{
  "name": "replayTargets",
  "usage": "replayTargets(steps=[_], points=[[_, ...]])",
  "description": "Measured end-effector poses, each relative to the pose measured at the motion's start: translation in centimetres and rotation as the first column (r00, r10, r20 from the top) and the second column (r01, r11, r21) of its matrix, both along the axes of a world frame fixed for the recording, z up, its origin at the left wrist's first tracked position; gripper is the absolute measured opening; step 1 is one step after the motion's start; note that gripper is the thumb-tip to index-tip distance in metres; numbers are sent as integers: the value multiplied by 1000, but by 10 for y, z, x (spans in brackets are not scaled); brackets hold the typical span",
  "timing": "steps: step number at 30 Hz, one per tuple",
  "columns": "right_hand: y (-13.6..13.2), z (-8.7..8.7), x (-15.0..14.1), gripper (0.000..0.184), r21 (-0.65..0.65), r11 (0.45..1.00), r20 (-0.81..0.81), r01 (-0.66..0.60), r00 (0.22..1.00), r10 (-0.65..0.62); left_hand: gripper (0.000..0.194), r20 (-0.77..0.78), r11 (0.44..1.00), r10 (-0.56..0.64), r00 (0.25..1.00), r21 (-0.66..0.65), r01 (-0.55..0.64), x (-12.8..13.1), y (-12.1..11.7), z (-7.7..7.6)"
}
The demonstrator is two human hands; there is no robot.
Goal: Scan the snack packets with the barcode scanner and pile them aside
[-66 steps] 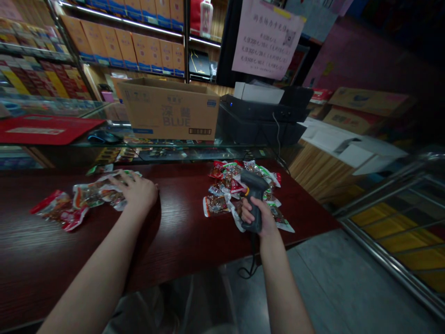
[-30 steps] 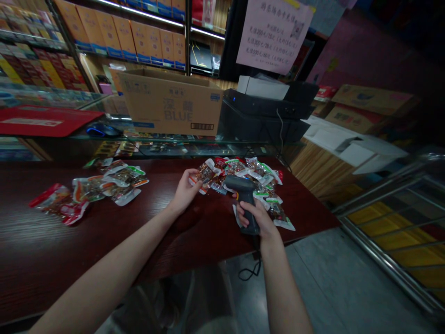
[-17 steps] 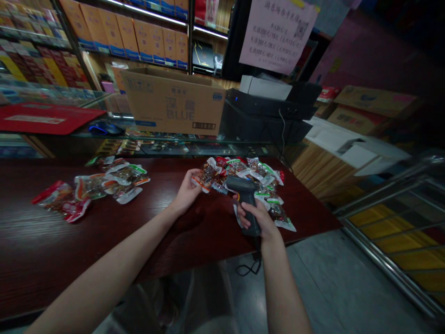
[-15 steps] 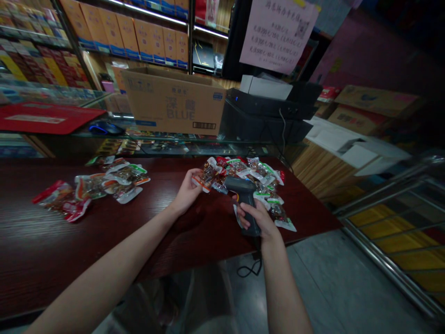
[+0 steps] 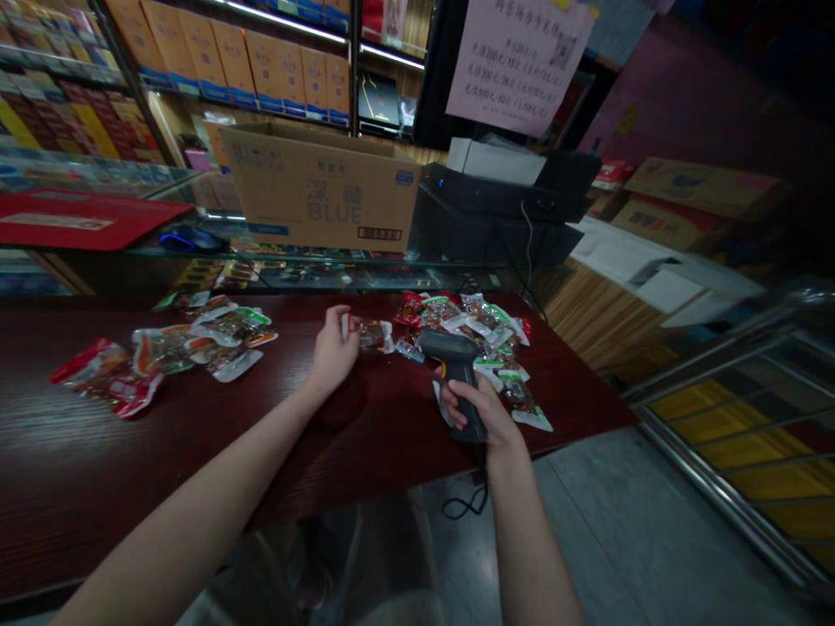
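Observation:
My left hand (image 5: 336,352) is closed on one end of a small snack packet (image 5: 371,335), clear with brown contents and a white edge, above the table's middle. In my right hand (image 5: 479,404) is a black barcode scanner (image 5: 450,345), held by its handle with its head pointing left. A pale packet edge shows beside the handle; whether my fingers hold it I cannot tell. Behind and right of the scanner lies a pile of snack packets (image 5: 496,326), some red, some green-edged. Another group of snack packets (image 5: 225,335) lies to the left, with a red packet (image 5: 108,374) at its outer side.
A dark red wooden table (image 5: 313,469) bears the packets. Behind it a glass counter carries a cardboard box (image 5: 319,196), a computer mouse (image 5: 192,238) and a black printer-like machine (image 5: 509,209). A metal rack (image 5: 737,435) stands right. The scanner's cable (image 5: 466,504) hangs past the front edge.
My left hand has moved left with its snack packet, away from the pile on the right. My right hand stays nearly in place with the barcode scanner.

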State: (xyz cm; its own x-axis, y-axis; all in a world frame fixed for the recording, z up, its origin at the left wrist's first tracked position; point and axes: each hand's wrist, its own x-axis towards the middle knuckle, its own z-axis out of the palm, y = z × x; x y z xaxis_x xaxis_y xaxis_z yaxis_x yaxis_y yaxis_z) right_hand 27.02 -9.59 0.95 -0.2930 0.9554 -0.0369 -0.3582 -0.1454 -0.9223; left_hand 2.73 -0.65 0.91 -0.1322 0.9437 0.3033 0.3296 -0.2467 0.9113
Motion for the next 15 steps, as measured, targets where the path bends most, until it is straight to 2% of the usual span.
replayTargets(steps=[2, 4, 6, 8, 10, 12, 13, 15], points=[[0, 0, 1, 33, -3, 1000, -34, 6, 999, -6, 41, -300, 990, 139, 944, 20, -140, -20, -1, 12], [0, 0, 3, 33, -2, 999, -70, 33, 997, -33, 38, -521, 966, 244, 818, 52, -255, -41, -3, 21], [1, 0, 5, 29, 4, 997, -114, 72, 991, -72, 41, -615, 923, 374, 694, 172, -344, -55, -4, 23], [2, 0, 7, 27, 7, 994, -162, 109, 981, -106, 44, -648, 903, 428, 630, 282, -323, -60, -3, 18], [3, 1, 10, 27, 4, 991, -203, 135, 970, -131, 43, -711, 942, 333, 619, 279, -186, -56, 0, 8], [4, 2, 13, 29, -2, 989, -230, 146, 963, -143, 41, -784, 983, 173, 596, 171, -60, -48, 3, -4], [4, 2, 14, 29, -4, 989, -239, 146, 961, -142, 43, -806, 991, 126, 579, 121, -47, -44, 4, -10], [5, 3, 16, 29, -1, 990, -252, 144, 958, -139, 51, -818, 989, 142, 558, 90, -120, -41, 5, -18]])
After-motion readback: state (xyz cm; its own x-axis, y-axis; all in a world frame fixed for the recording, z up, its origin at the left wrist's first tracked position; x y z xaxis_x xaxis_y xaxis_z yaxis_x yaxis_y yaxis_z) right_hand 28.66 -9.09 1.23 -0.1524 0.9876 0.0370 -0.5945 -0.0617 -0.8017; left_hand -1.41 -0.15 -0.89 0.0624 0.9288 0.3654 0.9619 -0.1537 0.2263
